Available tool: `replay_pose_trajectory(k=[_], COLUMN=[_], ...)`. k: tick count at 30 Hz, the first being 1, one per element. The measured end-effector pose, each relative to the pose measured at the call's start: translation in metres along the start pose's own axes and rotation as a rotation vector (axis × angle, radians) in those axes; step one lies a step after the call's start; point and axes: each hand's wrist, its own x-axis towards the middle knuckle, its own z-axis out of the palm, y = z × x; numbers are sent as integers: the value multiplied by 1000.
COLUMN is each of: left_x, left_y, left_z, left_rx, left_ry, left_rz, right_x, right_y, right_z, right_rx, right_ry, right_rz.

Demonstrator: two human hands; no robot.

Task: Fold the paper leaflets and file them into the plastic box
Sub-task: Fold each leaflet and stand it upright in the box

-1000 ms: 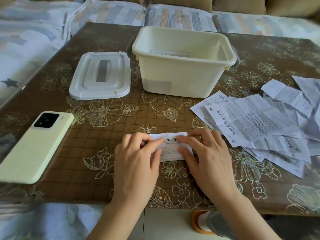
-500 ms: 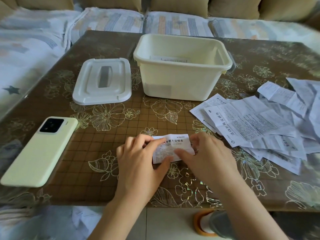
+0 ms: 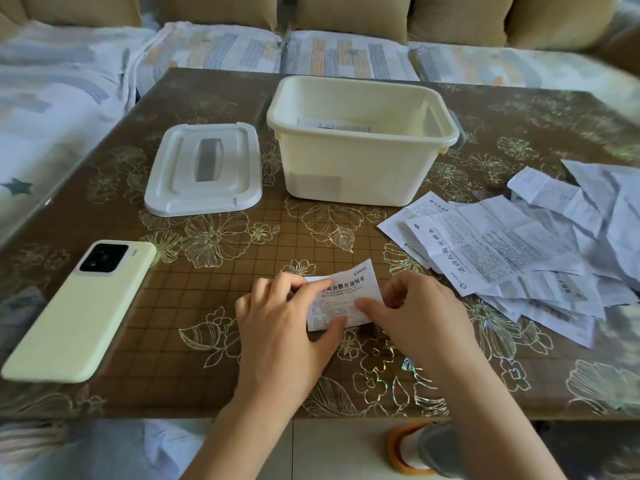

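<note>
Leaflet point(image 3: 349, 292) corner higher than before

The one camera sat on the person's head, at the near edge of the glossy brown table with its gold flower pattern point(image 3: 207, 306), and faced forward and steeply down across it. It was closest to the left hand point(image 3: 287, 327) and right hand point(image 3: 415, 317), which filled the lower middle, pinching a small folded white printed leaflet point(image 3: 346, 292). The open cream rectangular plastic box point(image 3: 356, 171) stood farther off, above centre, and the striped fabric sofa cushions point(image 3: 346, 53) ran along the top, farthest away. The wide lens bowed the table's edges, took in both forearms, and caught a strip of pale floor point(image 3: 329, 452) below the near edge.
</note>
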Motion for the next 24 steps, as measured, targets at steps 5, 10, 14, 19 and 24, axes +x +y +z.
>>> replay_pose_trajectory(k=[5, 10, 14, 19, 24], left_x=[-1, -5, -8, -8, -9], left_y=[1, 6, 9, 4, 4], left_z=[-1, -7, -9, -5, -3], left_rx=[-34, -287, -254, -149, -202], left_ry=[35, 178, 175, 99, 121], left_rz=[8, -3, 84, 223, 250], right_x=[2, 0, -4, -2, -6], right_y=[9, 10, 29, 48, 50], right_z=[10, -5, 5, 13, 9], right_rx=[392, 172, -182, -165, -20], right_ry=[-30, 605, 533, 323, 262], right_rz=[-56, -545, -928, -889, -793])
